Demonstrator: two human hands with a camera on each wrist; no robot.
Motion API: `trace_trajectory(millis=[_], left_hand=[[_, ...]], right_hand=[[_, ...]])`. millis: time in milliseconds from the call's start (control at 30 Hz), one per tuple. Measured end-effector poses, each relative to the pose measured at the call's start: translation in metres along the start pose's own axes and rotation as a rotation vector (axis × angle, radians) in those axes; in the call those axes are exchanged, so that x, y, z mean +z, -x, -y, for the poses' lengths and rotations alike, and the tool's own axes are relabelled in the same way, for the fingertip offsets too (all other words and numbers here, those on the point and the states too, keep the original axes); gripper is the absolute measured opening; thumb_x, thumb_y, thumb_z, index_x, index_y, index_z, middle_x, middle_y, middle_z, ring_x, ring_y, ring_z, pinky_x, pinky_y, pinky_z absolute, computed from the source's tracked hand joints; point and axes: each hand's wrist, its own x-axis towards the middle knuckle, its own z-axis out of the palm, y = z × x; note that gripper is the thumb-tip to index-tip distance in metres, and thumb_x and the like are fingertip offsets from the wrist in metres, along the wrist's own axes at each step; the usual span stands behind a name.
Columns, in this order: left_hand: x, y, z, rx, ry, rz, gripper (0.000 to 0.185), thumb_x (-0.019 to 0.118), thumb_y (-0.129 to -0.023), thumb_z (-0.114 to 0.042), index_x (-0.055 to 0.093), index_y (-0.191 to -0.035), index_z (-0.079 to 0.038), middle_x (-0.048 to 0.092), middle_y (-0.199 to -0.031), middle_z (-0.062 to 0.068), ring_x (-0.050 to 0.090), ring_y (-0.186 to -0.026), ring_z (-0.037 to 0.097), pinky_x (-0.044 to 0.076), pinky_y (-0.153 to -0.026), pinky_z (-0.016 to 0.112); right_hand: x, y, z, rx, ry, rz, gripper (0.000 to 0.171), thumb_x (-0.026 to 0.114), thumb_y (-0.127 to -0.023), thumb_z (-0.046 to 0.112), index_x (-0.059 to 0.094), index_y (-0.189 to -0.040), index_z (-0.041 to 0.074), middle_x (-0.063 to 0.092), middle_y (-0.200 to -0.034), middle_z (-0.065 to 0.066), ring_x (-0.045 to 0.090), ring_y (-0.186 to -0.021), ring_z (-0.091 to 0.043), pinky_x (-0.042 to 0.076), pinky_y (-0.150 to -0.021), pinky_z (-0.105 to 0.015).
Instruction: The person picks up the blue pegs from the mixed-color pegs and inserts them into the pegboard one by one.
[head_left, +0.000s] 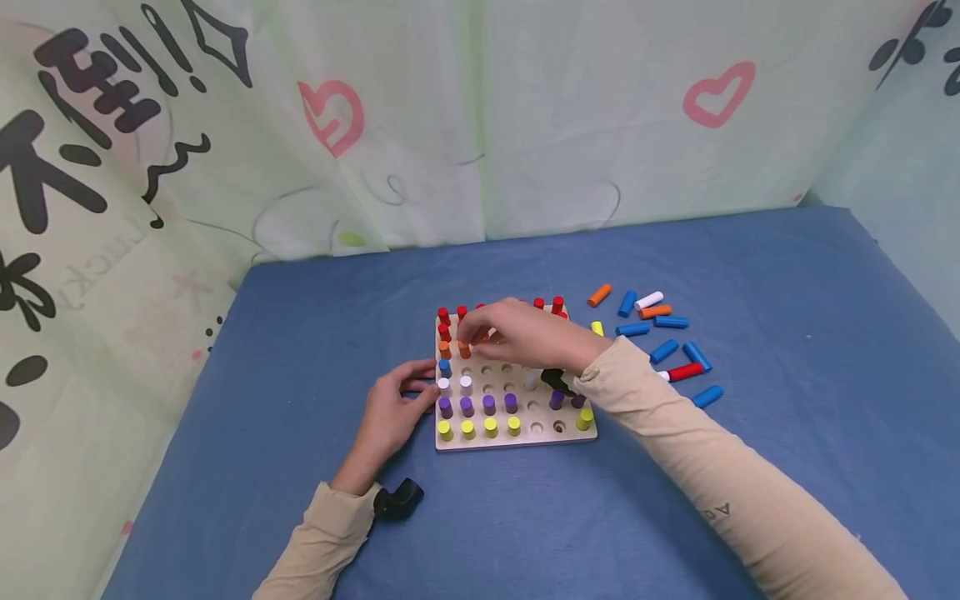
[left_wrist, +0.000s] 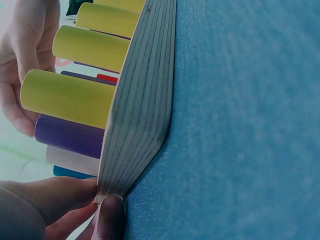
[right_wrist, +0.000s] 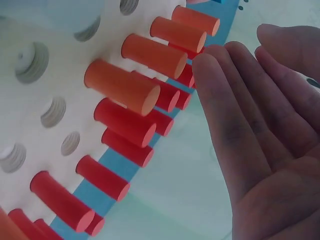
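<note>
Pegboard (head_left: 516, 440) sits mid-table (head_left: 300, 350) on the blue cloth, part filled: red pegs (head_left: 557, 304) along the far edge, orange pegs (head_left: 445, 349) starting the 2nd row, then 1 blue, white, purple, and yellow pegs (head_left: 468, 429) nearest the person. Several holes are bare.

Left hand (head_left: 392, 410) steadies the board's left edge; the left wrist view shows fingertips (left_wrist: 107, 215) touching the board edge (left_wrist: 142, 110), fingers fairly straight, nothing pinched.

Right hand (head_left: 517, 332) hovers over the orange row at the far left. Right wrist view shows its fingers (right_wrist: 235, 100) straight and apart, palm open, just beside the orange pegs (right_wrist: 122, 87), holding nothing.

My read: an orange peg is seated and this is the release point of the fill-the-row step. Loose pegs (head_left: 660, 329) lie right of the board, 2 orange among them (head_left: 599, 294). Next move likely calls for a reach right, a pinch on an orange peg, then aligning it upright over the next free hole in row 2.
</note>
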Motion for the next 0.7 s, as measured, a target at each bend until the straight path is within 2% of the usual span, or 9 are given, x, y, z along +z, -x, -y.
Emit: trace_trajectory(millis=[367,700], left_hand=[[0.001,0.000,-0.001,-0.028,-0.011,-0.003,0.038,0.069,-0.093,-0.014,0.063,-0.131,-0.010,0.066,-0.125,0.006,0.065,-0.100,0.019,0.058,-0.081,0.033],[0.001,0.000,0.000,-0.015,-0.011,-0.008,0.038,0.070,-0.093,-0.013,0.064,-0.130,-0.010,0.067,-0.123,0.006,0.065,-0.099,0.018,0.058,-0.078,0.031]], right_hand=[[-0.012,0.012,-0.002,0.054,0.003,0.000,0.026,0.066,-0.095,0.007,0.066,-0.121,0.003,0.069,-0.115,-0.012,0.066,-0.105,-0.021,0.055,-0.094,-0.037],[-0.019,0.026,-0.012,0.086,-0.003,-0.027,0.028,0.065,-0.095,0.008,0.065,-0.122,0.003,0.069,-0.117,-0.012,0.067,-0.106,-0.022,0.056,-0.092,-0.039]])
